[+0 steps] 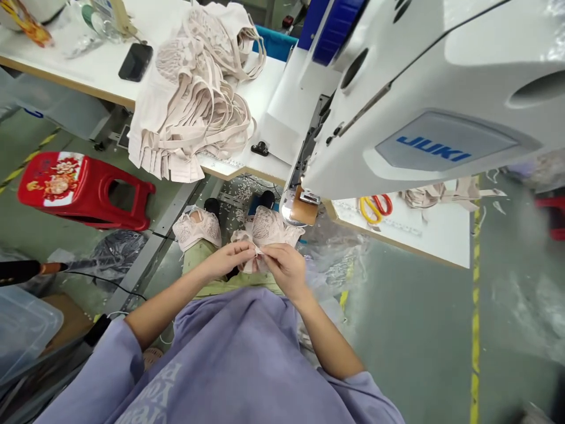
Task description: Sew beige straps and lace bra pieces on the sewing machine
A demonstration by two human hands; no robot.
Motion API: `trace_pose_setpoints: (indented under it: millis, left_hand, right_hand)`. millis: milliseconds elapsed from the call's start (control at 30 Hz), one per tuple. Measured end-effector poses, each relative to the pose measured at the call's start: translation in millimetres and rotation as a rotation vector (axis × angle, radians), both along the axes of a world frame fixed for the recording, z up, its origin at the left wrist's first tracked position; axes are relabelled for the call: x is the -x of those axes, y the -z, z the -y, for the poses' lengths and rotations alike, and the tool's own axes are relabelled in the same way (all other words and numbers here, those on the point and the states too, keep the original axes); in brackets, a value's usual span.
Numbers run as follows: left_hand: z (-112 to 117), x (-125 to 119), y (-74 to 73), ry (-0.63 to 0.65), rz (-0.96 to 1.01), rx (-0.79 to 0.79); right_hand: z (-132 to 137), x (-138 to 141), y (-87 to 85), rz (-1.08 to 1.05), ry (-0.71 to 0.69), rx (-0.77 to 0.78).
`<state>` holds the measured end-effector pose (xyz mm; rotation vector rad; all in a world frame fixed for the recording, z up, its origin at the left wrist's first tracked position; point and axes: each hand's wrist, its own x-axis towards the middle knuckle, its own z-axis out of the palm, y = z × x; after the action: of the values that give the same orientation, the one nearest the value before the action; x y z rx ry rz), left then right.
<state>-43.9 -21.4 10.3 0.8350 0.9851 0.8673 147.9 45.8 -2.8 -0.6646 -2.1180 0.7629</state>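
Observation:
A pale pink lace bra (274, 228) hangs over my lap, one cup at the left and another behind my fingers. With fingertips close together, my left hand (230, 259) pinches a thin edge of it. My right hand (288, 270) pinches the same edge from the other side, so both hands nearly touch. The exact part between the fingers is too small to make out. Just above and to the right of my hands is the rounded metal end of the sewing machine (292, 207).
A heap of matching bras (189, 106) lies on the white table (103, 65), beside a black phone (136, 62). Scissors (375, 208) with yellow and red handles rest on the right tabletop (445, 235). A red stool (95, 188) stands at the left.

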Motion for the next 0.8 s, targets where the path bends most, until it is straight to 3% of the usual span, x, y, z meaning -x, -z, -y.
trace_pose_setpoints:
  millis: [167,267,400,567,800]
  left_hand:
    - [-6.7,-4.8,-6.1,0.058,0.174,0.156]
    - [-7.6,-8.9,-15.9,-0.015,0.2,0.205]
    - [-8.4,-13.9,-30.8,-0.079,-0.034,0.079]
    - [-10.9,-19.2,-41.9,-0.119,-0.378,-0.101]
    - [-12.4,-22.2,-46.3,-0.106,-0.574,-0.16]
  right_hand:
    - [-9.4,-6.4,-6.3,0.005,-0.071,-0.028]
    - [-9.5,-9.4,-12.2,0.005,0.046,-0.002]
    - [-1.9,-11.5,-16.0,0.015,0.225,0.076]
    - [3.9,-9.8,-17.6,0.177,0.211,0.104]
    - [7.3,-7.6,-14.1,0.103,0.227,0.027]
